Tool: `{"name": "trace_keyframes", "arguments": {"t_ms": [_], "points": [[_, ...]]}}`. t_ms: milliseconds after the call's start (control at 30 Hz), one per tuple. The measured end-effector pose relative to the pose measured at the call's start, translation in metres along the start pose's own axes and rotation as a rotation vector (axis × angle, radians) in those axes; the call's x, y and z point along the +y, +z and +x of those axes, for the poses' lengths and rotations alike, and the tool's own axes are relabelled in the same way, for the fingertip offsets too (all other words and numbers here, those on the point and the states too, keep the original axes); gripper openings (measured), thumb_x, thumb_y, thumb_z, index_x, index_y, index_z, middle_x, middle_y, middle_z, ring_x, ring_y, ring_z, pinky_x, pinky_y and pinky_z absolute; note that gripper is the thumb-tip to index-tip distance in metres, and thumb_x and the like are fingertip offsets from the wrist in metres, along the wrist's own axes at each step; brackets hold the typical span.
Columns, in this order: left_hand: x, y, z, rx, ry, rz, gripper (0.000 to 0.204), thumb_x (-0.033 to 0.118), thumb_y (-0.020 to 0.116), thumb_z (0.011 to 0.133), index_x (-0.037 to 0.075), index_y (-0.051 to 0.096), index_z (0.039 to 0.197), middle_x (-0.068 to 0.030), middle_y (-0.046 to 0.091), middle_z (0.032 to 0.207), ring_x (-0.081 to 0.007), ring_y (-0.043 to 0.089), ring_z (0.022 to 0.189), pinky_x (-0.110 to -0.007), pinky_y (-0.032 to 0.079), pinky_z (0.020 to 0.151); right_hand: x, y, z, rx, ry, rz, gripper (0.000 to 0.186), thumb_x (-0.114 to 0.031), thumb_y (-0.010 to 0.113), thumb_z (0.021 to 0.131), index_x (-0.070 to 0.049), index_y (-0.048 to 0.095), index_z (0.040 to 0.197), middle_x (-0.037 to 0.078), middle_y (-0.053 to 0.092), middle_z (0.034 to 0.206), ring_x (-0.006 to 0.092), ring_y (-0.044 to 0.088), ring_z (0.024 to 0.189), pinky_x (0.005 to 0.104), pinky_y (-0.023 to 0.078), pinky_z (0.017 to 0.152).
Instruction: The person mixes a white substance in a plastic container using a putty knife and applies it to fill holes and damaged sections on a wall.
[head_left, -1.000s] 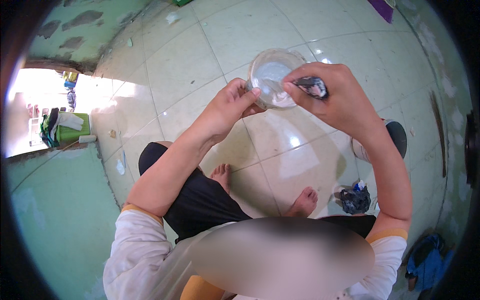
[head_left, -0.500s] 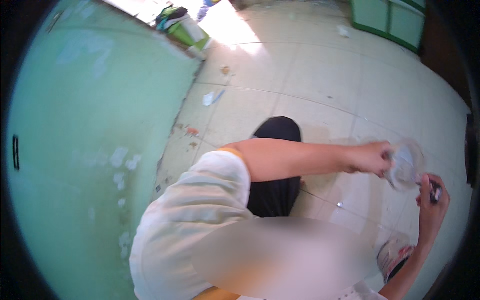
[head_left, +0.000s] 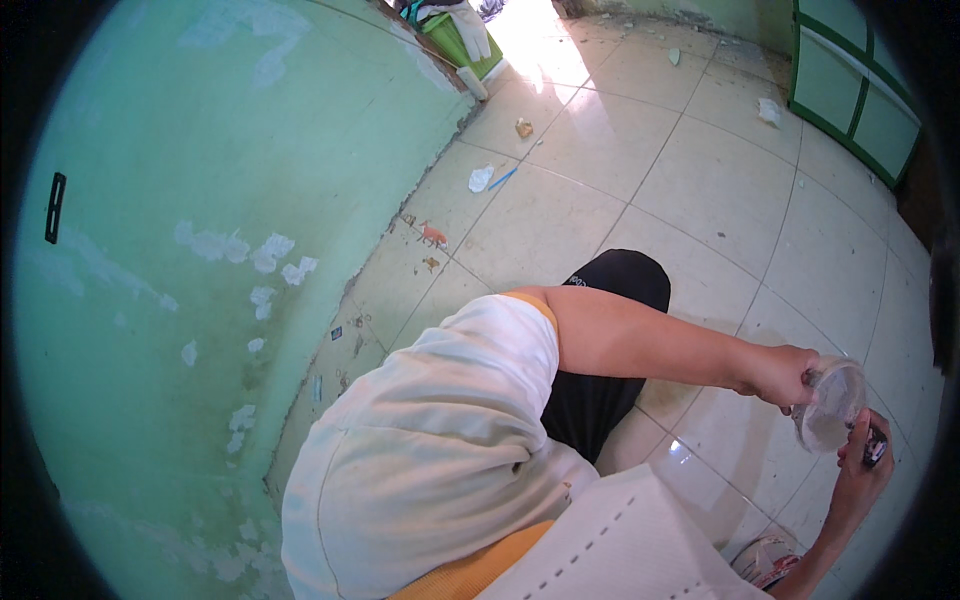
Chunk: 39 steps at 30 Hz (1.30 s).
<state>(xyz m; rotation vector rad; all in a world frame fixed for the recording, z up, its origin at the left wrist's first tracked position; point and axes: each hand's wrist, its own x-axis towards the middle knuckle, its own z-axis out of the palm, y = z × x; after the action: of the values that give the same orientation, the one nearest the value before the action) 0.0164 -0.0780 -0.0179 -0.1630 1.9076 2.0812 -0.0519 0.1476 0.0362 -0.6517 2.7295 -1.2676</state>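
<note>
At the right of the head view, my left hand (head_left: 785, 378) is closed on the near side of a clear round plastic tub (head_left: 838, 402), tilted so that its mouth shows. Whitish residue coats its inside. My right hand (head_left: 860, 470) grips a tool with a dark handle (head_left: 876, 446) beside the tub's lower rim. The tool's working end is hidden or too small to make out. Below my right forearm stands a whitish can with red marks (head_left: 766, 556), partly covered by the arm.
A green wall (head_left: 200, 300) with white patches rises on the left. Paper scraps (head_left: 481, 179) and a blue strip (head_left: 503, 178) lie on the tiled floor (head_left: 660, 215). A green bin (head_left: 465, 42) stands far off, a green-framed cabinet (head_left: 860, 85) at the far right.
The view has turned, shifting the wall and floor in the picture. Both hands keep hold of the tub and tool, now lower in view. The tub, blurred earlier, looks sharper.
</note>
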Motion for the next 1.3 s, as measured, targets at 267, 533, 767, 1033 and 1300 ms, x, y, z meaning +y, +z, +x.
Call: {"name": "trace_keyframes", "arguments": {"t_ms": [267,533,767,1033,1300], "points": [[0.001,-0.008,-0.002,0.079,-0.063,-0.012,0.04,0.017,0.064,0.096,-0.007,0.051,0.126,-0.015,0.063,0.105,-0.0199,0.064,0.083,-0.034,0.054,0.073,-0.002,0.009,-0.002,-0.135,-0.025,0.163,0.025,-0.025,0.063,0.101,-0.001,0.068,0.105,0.003,0.063,0.078,0.0072,0.05,0.058,0.0235,0.04,0.05],[0.008,0.0,-0.008,-0.015,-0.047,-0.035,0.041,0.016,0.062,0.097,-0.007,0.049,0.129,-0.0151,0.061,0.11,-0.0197,0.062,0.088,-0.034,0.054,0.074,0.001,0.007,0.001,0.013,-0.08,0.035,0.023,-0.025,0.061,0.102,-0.003,0.067,0.102,0.003,0.062,0.079,0.0068,0.048,0.057,0.0235,0.038,0.051],[0.008,-0.007,-0.01,-0.004,-0.1,-0.016,0.042,0.016,0.062,0.097,-0.007,0.048,0.129,-0.0149,0.062,0.109,-0.0197,0.063,0.088,-0.033,0.054,0.075,0.009,-0.002,0.003,-0.115,0.065,0.09,0.023,-0.026,0.062,0.102,-0.003,0.068,0.102,0.001,0.059,0.075,0.0061,0.048,0.056,0.0228,0.037,0.049],[-0.002,-0.005,-0.001,0.017,0.001,-0.073,0.036,0.016,0.062,0.097,-0.005,0.052,0.124,-0.0135,0.062,0.106,-0.0186,0.063,0.086,-0.032,0.054,0.073,0.0,0.01,-0.003,-0.128,-0.045,0.206,0.021,-0.023,0.061,0.102,-0.003,0.066,0.1,0.001,0.059,0.075,0.0063,0.048,0.056,0.0231,0.037,0.049],[-0.005,-0.004,-0.004,-0.064,0.03,0.025,0.034,0.017,0.059,0.099,-0.004,0.051,0.124,-0.0136,0.062,0.109,-0.0184,0.064,0.09,-0.033,0.055,0.073,-0.002,0.01,0.001,0.007,-0.138,0.125,0.021,-0.022,0.062,0.101,-0.002,0.065,0.098,0.003,0.06,0.075,0.0073,0.05,0.054,0.0238,0.038,0.047]]}}
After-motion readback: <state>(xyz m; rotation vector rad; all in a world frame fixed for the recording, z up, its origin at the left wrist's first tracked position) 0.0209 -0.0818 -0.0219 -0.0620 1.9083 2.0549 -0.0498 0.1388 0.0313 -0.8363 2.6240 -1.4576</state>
